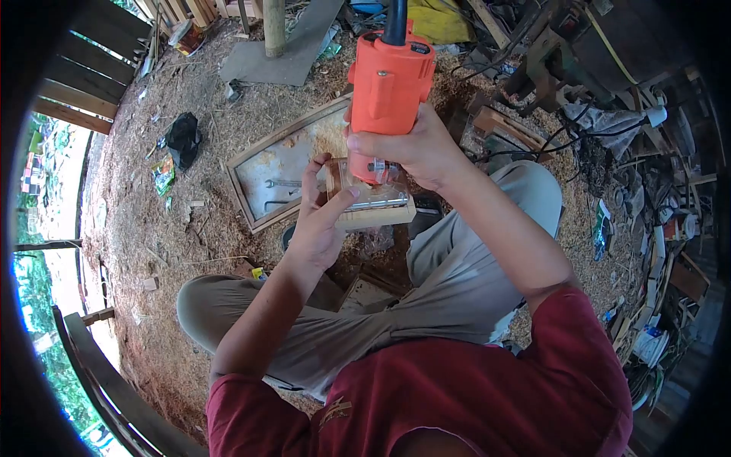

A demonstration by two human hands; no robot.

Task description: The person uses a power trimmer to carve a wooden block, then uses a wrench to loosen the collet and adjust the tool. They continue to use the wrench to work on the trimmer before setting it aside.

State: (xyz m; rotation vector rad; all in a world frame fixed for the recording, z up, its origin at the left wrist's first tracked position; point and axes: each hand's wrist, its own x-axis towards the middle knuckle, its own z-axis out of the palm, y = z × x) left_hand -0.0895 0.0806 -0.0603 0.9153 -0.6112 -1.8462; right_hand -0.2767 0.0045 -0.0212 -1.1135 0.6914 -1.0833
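Note:
An orange power tool with a black cord at its top stands upright in the upper middle. My right hand is wrapped round its lower body. The tool's clear base rests at a light wooden block, which has a metal strip along its near side. My left hand grips the block's left end, thumb on top and fingers at the far left side. The tip of the tool is hidden by the base and my hands.
Behind the block lies a framed tray holding a wrench and a hex key. Sawdust covers the ground. A black bag lies at left; machinery, cables and scraps are at right. My crossed legs are below.

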